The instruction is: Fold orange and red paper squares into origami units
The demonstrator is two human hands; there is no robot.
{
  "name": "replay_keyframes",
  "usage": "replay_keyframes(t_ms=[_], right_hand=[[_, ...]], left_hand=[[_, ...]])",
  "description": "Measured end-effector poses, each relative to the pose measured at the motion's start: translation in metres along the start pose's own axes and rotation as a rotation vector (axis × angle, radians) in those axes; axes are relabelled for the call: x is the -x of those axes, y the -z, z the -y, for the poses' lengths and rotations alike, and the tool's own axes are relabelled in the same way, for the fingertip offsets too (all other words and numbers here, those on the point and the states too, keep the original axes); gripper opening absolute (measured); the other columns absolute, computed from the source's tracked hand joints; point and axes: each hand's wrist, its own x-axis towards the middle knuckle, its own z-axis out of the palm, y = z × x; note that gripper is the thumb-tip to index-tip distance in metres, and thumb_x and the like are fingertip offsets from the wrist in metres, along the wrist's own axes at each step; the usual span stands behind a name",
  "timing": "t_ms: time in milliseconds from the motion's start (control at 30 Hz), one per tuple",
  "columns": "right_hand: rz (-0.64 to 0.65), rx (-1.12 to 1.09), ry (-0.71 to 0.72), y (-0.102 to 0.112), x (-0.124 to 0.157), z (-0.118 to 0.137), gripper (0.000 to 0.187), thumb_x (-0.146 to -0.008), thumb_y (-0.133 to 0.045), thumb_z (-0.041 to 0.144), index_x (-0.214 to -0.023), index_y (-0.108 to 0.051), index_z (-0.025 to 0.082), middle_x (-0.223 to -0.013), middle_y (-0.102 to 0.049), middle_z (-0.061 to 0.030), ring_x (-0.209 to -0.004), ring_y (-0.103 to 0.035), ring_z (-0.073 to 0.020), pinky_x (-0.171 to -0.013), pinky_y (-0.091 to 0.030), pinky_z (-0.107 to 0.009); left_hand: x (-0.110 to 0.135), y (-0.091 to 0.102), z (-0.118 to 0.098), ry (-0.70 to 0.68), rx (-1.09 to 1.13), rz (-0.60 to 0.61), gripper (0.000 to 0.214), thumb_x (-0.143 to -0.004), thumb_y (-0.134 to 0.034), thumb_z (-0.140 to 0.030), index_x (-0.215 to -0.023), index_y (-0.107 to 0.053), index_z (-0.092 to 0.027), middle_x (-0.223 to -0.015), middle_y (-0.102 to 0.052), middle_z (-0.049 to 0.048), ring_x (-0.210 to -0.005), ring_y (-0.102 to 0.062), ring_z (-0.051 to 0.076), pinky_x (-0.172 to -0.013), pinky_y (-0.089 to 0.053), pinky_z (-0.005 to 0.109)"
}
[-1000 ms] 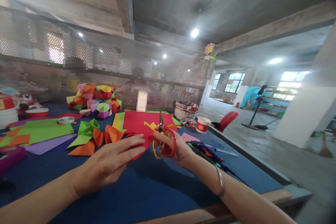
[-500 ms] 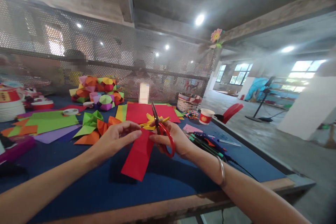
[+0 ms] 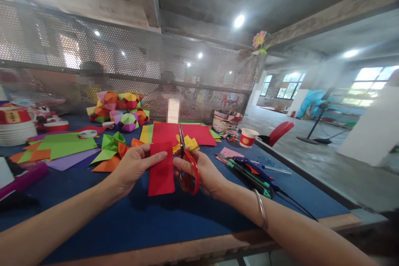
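Left of the paper cup (image 3: 248,137), the left hand (image 3: 132,167) pinches a red strip (image 3: 161,174) and the right hand (image 3: 208,170) grips scissors (image 3: 196,173); behind the cup stands a basket (image 3: 227,122), both containers' contents indiscernible.

I see left hand (image 3: 134,165) and right hand (image 3: 209,171) bare, forearms (image 3: 89,201) bare too; narrow, smooth silver-toned bangle (image 3: 262,208) round the right one.

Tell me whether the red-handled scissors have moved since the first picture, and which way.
Yes, to the left: the red-handled scissors, in the right hand, now show a wider gap to the paper cup.
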Motion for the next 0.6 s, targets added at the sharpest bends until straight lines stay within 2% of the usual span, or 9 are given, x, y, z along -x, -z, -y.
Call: replay_keyframes(t_ms=[133,267,333,433,600], right_hand=[[-0.014,-0.010,0.021,-0.0049,-0.0005,-0.0023,0.063,-0.059,-0.101,0.049,-0.097,-0.058,0.023,-0.068,-0.060,0.0089,-0.045,-0.056,-0.0102,-0.042,-0.049,-0.024],[-0.041,0.003,0.045,0.0002,-0.0013,-0.0004,0.060,-0.063,-0.098,0.045,-0.100,-0.056,0.024,-0.074,-0.067,0.0071,-0.044,-0.057,-0.0097,-0.043,-0.047,-0.023],[-0.049,0.026,0.056,0.0030,-0.0005,0.0021,0.059,-0.064,-0.097,0.041,-0.101,-0.056,0.024,-0.080,-0.070,0.0051,-0.045,-0.057,-0.0090,-0.044,-0.047,-0.023],[-0.045,0.074,0.067,0.0037,0.0011,0.0044,0.057,-0.062,-0.097,0.039,-0.100,-0.057,0.024,-0.078,-0.070,0.0043,-0.046,-0.055,-0.0092,-0.045,-0.046,-0.023],[-0.026,0.145,0.075,0.0008,0.0015,0.0027,0.052,-0.065,-0.095,0.043,-0.099,-0.060,0.025,-0.076,-0.069,0.0030,-0.049,-0.054,-0.0115,-0.047,-0.045,-0.026]], left_hand=[[0.0020,-0.0034,-0.0011,0.048,0.061,-0.006,0.056,-0.047,-0.105,-0.050,-0.084,-0.079,-0.018,-0.076,-0.081,0.0025,-0.069,-0.073,0.018,-0.066,-0.059,0.027],[0.0023,-0.0011,-0.0030,0.114,0.086,-0.016,0.048,-0.046,-0.105,-0.035,-0.080,-0.074,-0.019,-0.072,-0.078,-0.0013,-0.062,-0.069,0.013,-0.058,-0.052,0.021],[0.0017,0.0007,-0.0032,0.140,0.083,-0.003,0.047,-0.047,-0.103,-0.031,-0.081,-0.074,-0.019,-0.073,-0.078,-0.0007,-0.061,-0.069,0.013,-0.058,-0.051,0.021],[0.0003,0.0025,-0.0022,0.148,0.067,0.026,0.043,-0.052,-0.101,-0.030,-0.082,-0.075,-0.017,-0.077,-0.078,0.0014,-0.065,-0.069,0.015,-0.062,-0.052,0.023],[-0.0022,0.0056,-0.0007,0.106,0.028,0.035,0.039,-0.054,-0.102,-0.036,-0.073,-0.074,-0.016,-0.070,-0.073,-0.0011,-0.062,-0.062,0.011,-0.059,-0.044,0.021]])
